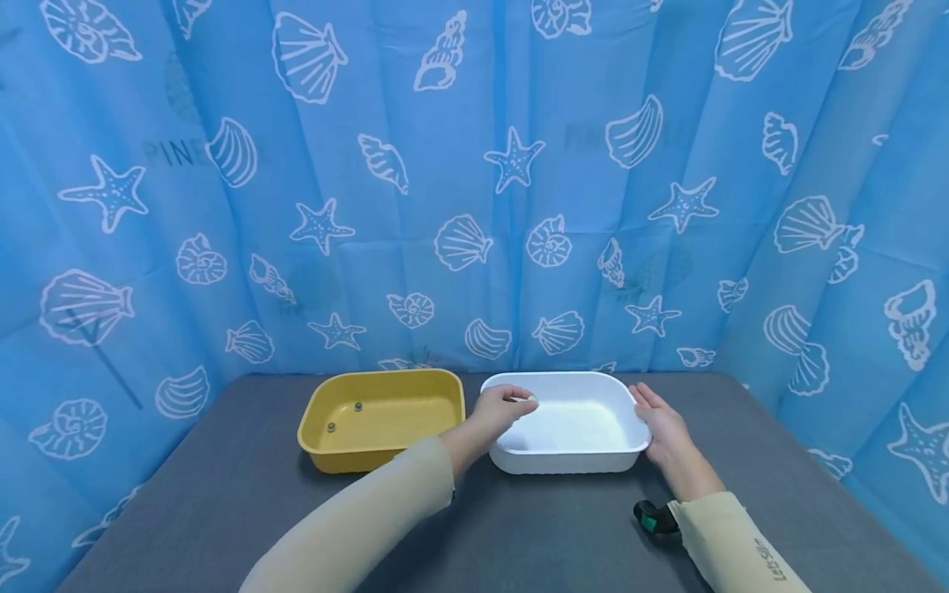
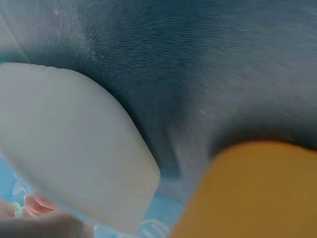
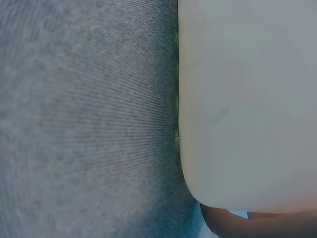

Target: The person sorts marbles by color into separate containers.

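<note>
My left hand (image 1: 498,412) is over the left end of a white bin (image 1: 571,463), pinching a small pale thing (image 1: 532,399) between thumb and fingertips. In the left wrist view a bit of the small thing (image 2: 17,208) shows yellowish green at the fingertips; its kind is too small to tell. My right hand (image 1: 666,432) rests against the right side of the white bin, fingers extended along the wall. The right wrist view shows the bin's outer wall (image 3: 252,109) close up, with fingers (image 3: 267,224) partly hidden at its edge.
Left of the white bin stands a yellow bin (image 1: 381,453) holding two small metal pieces (image 1: 331,427). Both bins are on a grey cloth-covered table (image 1: 534,535). Behind hangs a blue shell-patterned curtain (image 1: 474,181). A black strap (image 1: 656,517) is by the right wrist.
</note>
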`<state>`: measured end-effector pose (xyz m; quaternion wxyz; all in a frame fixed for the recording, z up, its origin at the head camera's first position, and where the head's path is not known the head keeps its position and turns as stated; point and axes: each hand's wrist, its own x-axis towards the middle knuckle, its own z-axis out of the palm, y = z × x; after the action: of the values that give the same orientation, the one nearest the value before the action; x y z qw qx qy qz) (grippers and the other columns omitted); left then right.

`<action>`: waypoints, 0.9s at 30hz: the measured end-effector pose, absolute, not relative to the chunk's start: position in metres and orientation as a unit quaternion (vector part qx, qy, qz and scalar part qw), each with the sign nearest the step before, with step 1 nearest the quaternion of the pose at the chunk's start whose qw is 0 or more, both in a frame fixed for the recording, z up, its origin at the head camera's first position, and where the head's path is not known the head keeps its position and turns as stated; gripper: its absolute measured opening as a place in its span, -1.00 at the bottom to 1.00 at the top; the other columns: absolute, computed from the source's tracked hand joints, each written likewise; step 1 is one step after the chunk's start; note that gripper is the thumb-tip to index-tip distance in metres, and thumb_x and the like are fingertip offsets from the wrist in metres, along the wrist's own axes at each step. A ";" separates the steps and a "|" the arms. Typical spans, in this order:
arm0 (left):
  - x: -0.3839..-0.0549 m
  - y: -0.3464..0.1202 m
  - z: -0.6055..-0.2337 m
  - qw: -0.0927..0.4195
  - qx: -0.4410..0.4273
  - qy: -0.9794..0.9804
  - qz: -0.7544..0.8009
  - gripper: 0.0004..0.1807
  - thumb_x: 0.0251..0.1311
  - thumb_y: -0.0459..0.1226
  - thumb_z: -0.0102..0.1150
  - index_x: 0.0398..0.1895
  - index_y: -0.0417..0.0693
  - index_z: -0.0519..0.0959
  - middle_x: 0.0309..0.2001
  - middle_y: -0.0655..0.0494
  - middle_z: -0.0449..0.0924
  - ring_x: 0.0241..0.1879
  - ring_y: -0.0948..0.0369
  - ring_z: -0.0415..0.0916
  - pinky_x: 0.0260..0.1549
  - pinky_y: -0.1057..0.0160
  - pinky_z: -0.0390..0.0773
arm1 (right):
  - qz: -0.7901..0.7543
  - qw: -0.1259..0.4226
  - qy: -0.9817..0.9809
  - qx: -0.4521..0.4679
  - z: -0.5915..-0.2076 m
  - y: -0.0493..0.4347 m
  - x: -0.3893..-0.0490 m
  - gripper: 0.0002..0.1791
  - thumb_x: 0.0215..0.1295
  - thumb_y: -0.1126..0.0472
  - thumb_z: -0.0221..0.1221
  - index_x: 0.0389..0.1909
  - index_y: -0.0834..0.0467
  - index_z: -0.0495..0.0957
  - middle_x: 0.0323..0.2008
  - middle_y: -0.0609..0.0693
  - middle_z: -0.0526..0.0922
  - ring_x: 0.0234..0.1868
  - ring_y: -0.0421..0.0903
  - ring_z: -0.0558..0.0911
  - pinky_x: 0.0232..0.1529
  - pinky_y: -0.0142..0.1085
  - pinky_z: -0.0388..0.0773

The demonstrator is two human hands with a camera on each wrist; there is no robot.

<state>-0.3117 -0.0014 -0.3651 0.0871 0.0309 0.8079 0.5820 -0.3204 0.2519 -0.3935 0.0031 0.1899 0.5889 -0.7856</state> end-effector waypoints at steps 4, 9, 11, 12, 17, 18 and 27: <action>-0.324 0.012 -0.370 0.104 -0.015 0.795 0.598 -0.79 0.24 -0.21 0.29 -0.13 -0.11 0.65 -0.16 0.07 0.58 -0.05 0.05 0.54 0.05 0.00 0.49 | -0.784 0.002 0.591 0.189 -0.391 0.253 -0.319 -0.42 0.57 0.33 -0.32 0.54 0.07 -0.14 0.51 0.00 -0.09 0.49 -0.10 -0.02 0.39 -0.27 0.01; -0.333 0.027 -0.377 0.105 -0.048 0.815 0.568 -0.85 0.18 -0.26 0.34 -0.24 -0.12 0.65 -0.27 0.07 0.57 -0.18 0.10 0.53 -0.09 0.12 0.53 | -0.785 0.000 0.592 0.182 -0.391 0.252 -0.319 -0.42 0.57 0.34 -0.32 0.53 0.08 -0.15 0.51 0.01 -0.09 0.49 -0.09 -0.02 0.39 -0.27 0.00; -0.334 0.031 -0.382 0.108 -0.060 0.836 0.534 -0.87 0.15 -0.26 0.37 -0.30 -0.11 0.65 -0.35 0.09 0.55 -0.30 0.16 0.50 -0.23 0.20 0.52 | -0.781 0.002 0.595 0.187 -0.392 0.250 -0.319 -0.42 0.57 0.33 -0.31 0.53 0.08 -0.14 0.51 0.00 -0.09 0.49 -0.09 -0.02 0.39 -0.26 0.00; -0.335 0.032 -0.385 0.110 -0.067 0.846 0.518 -0.87 0.13 -0.25 0.38 -0.33 -0.10 0.65 -0.39 0.11 0.55 -0.34 0.19 0.48 -0.29 0.24 0.50 | -0.778 0.002 0.598 0.190 -0.393 0.250 -0.318 -0.42 0.57 0.33 -0.31 0.53 0.08 -0.13 0.51 0.01 -0.08 0.49 -0.08 -0.01 0.39 -0.25 0.01; -0.340 0.035 -0.397 0.121 -0.096 0.865 0.477 -0.88 0.10 -0.25 0.41 -0.41 -0.07 0.65 -0.49 0.12 0.54 -0.53 0.24 0.37 -0.52 0.34 0.36 | -0.766 -0.001 0.609 0.206 -0.395 0.248 -0.318 -0.43 0.57 0.33 -0.30 0.53 0.06 -0.09 0.50 0.00 -0.02 0.48 -0.08 0.03 0.39 -0.23 0.04; -0.342 0.035 -0.398 0.123 -0.099 0.865 0.476 -0.89 0.10 -0.26 0.41 -0.41 -0.07 0.65 -0.51 0.12 0.54 -0.55 0.24 0.35 -0.55 0.35 0.34 | -0.766 -0.002 0.609 0.205 -0.395 0.248 -0.318 -0.43 0.57 0.33 -0.30 0.53 0.07 -0.09 0.51 0.01 -0.02 0.48 -0.08 0.03 0.39 -0.23 0.04; -0.355 0.040 -0.408 0.143 -0.066 0.911 0.382 -0.89 0.11 -0.19 0.41 -0.40 -0.02 0.76 -0.79 0.22 0.32 -0.78 0.33 0.19 -0.73 0.42 0.19 | -0.765 -0.005 0.610 0.206 -0.396 0.250 -0.322 -0.43 0.57 0.34 -0.30 0.53 0.06 -0.09 0.51 0.00 -0.02 0.48 -0.07 0.02 0.40 -0.22 0.04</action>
<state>-0.3549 0.0401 -0.4080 0.1434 -0.0661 0.9107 0.3816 -0.3225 0.2500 -0.3959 -0.0053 0.2056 0.6101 -0.7652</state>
